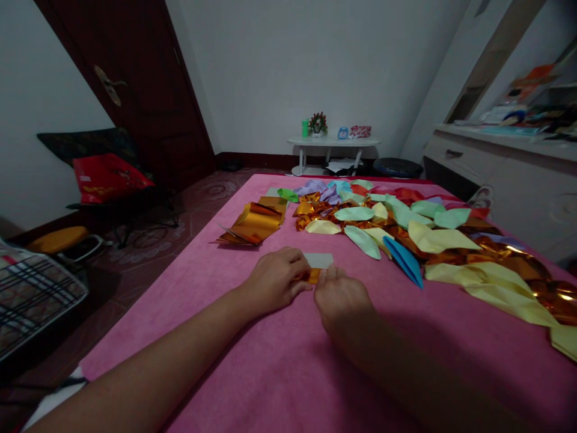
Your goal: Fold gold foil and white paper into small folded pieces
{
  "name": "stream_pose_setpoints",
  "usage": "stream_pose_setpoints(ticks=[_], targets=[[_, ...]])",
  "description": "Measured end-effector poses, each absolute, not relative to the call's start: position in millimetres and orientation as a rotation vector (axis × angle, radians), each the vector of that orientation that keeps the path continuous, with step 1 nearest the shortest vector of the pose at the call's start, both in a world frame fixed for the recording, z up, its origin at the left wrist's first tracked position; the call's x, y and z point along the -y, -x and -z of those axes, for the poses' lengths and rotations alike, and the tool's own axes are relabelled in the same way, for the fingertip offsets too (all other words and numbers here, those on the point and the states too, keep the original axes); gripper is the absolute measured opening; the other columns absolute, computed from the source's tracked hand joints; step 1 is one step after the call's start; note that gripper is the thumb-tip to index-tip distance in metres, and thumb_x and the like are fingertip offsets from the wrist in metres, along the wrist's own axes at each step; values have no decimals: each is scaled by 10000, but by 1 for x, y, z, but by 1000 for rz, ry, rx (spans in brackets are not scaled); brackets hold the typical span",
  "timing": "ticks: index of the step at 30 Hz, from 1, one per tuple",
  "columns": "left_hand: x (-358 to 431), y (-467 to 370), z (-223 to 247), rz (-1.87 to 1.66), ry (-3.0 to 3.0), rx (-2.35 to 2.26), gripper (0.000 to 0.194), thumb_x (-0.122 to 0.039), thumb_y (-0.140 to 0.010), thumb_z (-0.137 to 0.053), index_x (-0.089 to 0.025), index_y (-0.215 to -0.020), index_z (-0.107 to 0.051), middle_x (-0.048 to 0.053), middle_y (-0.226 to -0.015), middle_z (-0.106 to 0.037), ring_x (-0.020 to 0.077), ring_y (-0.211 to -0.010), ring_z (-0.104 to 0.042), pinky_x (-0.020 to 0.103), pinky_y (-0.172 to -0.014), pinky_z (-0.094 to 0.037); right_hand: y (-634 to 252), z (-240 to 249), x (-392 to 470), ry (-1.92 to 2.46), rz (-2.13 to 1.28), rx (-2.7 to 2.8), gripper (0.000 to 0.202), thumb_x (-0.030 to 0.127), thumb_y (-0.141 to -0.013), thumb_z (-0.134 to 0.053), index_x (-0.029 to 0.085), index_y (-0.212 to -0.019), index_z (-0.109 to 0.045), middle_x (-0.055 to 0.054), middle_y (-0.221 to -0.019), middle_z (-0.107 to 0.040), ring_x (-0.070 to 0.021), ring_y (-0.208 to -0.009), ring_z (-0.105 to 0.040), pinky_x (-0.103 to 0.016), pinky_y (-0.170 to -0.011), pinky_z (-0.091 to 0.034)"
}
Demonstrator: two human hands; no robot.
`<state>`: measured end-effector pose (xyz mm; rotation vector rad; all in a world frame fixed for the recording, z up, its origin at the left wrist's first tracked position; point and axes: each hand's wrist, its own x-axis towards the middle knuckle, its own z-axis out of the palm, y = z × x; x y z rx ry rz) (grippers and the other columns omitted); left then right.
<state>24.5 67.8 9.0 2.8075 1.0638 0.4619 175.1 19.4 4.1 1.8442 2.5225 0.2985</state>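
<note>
A small sheet of foil paper, grey-white on the far part with a gold strip folded over on the near side, lies on the pink cloth between my hands. My left hand has its fingers curled over the left end of the gold strip. At the right end, my right hand presses its closed fingertips onto the paper. Parts of the sheet are hidden under both hands. Beyond my left hand lies a loose stack of gold foil sheets.
Folded paper shapes cover the right side of the table, among them a blue one, a yellow one and gold foil ones. Past the table stand a small white table and a chair with a red bag.
</note>
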Motion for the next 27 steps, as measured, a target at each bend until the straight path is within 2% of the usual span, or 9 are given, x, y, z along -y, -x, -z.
stream_pose_setpoints(ticks=[4,9,12,15,19,23,27], targets=[[-65,-27,-11,-350,-2952,-1020,205,-274,-927,-460,-187,-979,-638,65,-931,-655,200,-876,-580,295,-716,-435,-180,-10,-20,-1757,-303,-2529,299,-17,-771,-447,103,-858,-707,-189,-813,-700,-243,-721,-632,-345,-586,-444],[-65,-30,-8,-282,-3054,-1050,205,-292,-924,-480,-166,-865,-631,46,-794,-678,188,-726,-607,277,-606,-406,-181,-11,-22,-1830,-287,-2499,204,65,-796,-507,116,-869,-690,-154,-812,-700,-241,-726,-644,-334,-590,-455],[-67,-32,-3,-321,-3053,-1097,188,-288,-906,-506,-167,-842,-636,42,-739,-681,185,-666,-615,271,-571,-391,-178,-10,-23,-1879,-325,-2522,209,95,-836,-510,99,-938,-693,-184,-992,-704,-278,-940,-647,-367,-776,-495],[-68,-32,1,-378,-3048,-1128,167,-270,-887,-524,-166,-827,-640,44,-706,-681,176,-634,-619,263,-555,-382,-177,-10,-27,-1848,-386,-2611,262,63,-854,-489,75,-1026,-686,-196,-1184,-651,-281,-1133,-581,-390,-979,-423],[-67,-32,3,-387,-3046,-1170,167,-259,-876,-528,-166,-807,-648,48,-685,-683,174,-624,-627,257,-543,-380,-181,-13,-34,-1803,-264,-2655,272,17,-850,-482,116,-948,-716,-141,-1046,-717,-227,-971,-661,-354,-981,-417],[-65,-32,5,-434,-3017,-1210,183,-273,-887,-517,-190,-850,-676,43,-708,-701,176,-661,-645,280,-642,-454,-190,-20,-36,-1780,-130,-2647,270,22,-860,-485,144,-915,-721,-103,-924,-746,-204,-874,-687,-330,-959,-418],[-64,-30,6,-483,-2997,-1203,216,-264,-906,-495,-210,-943,-701,46,-792,-738,190,-753,-680,389,-890,-479,-197,-24,-35,-1832,-97,-2548,243,89,-893,-488,174,-933,-713,-94,-925,-745,-230,-891,-680,-301,-749,-472]])
